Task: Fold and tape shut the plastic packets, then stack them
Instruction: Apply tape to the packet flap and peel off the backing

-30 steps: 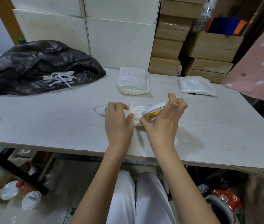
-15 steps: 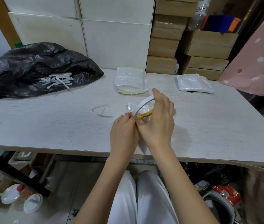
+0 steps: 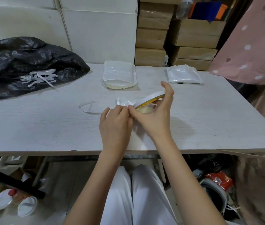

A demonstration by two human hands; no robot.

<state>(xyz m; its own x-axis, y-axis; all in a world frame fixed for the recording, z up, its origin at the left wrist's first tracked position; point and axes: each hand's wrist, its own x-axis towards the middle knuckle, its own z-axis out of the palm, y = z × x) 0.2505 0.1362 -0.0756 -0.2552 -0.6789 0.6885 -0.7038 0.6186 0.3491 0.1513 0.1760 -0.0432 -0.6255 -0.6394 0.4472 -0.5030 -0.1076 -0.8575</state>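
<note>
My right hand grips a white tape roll with a yellow core, tilted above the table's middle. My left hand pinches at the roll's near edge, where the tape's end seems to be. Under and behind both hands lies a small clear plastic packet, partly hidden. A stack of taped packets sits at the back centre. Another pile of packets lies at the back right.
A black plastic bag with white paper strips fills the back left. A curled strip of backing paper lies left of the hands. White and brown boxes stand behind the white table. Pink dotted fabric hangs at right.
My left hand left the packet and came to the tape roll. My right hand lifted and tilted the roll. Both hands now meet at its near edge.
</note>
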